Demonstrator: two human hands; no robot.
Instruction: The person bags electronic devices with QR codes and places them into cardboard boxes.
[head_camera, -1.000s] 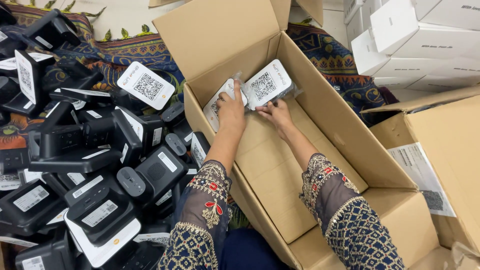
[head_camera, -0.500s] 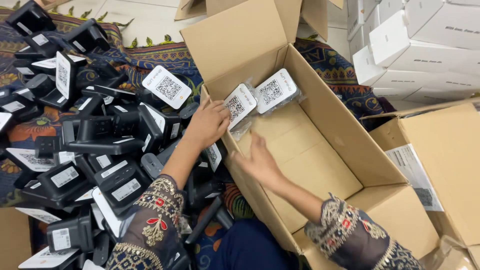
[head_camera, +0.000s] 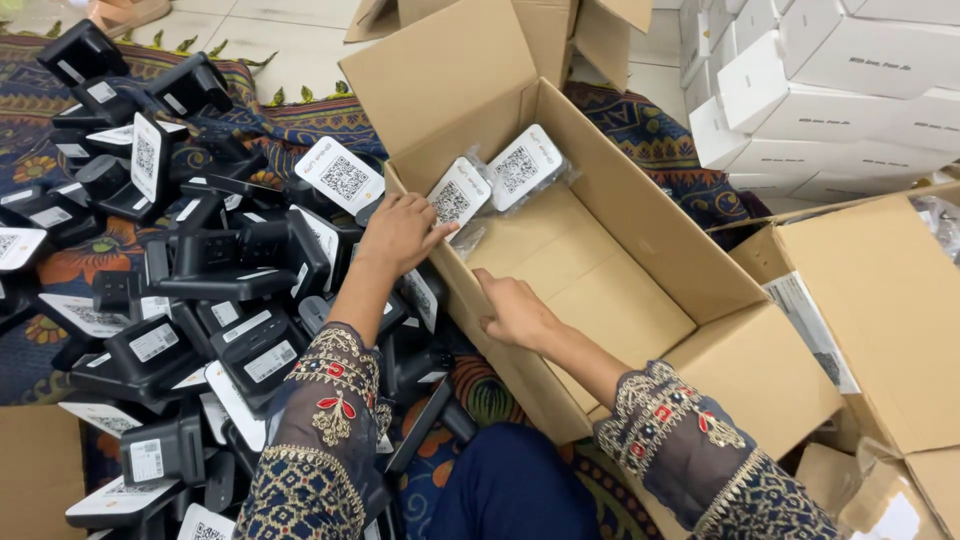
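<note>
An open cardboard box (head_camera: 640, 215) lies on the floor in front of me. Two white-faced devices in clear bags (head_camera: 490, 182) lean against its far inner wall. My left hand (head_camera: 400, 232) rests on the box's left edge beside the pile of black devices (head_camera: 200, 290), fingers loosely spread, with nothing in it. Palm down, my right hand (head_camera: 515, 312) lies on the box's near-left wall, holding nothing. Both arms wear embroidered dark sleeves.
Stacked white boxes (head_camera: 830, 90) stand at the back right. Another open cardboard box (head_camera: 890, 300) with a paper label sits at the right. A patterned cloth (head_camera: 660, 135) covers the floor under the pile and boxes.
Both hands let go of the two bagged devices and drew back. My left hand went to the box's left edge, my right hand down to the near wall.
</note>
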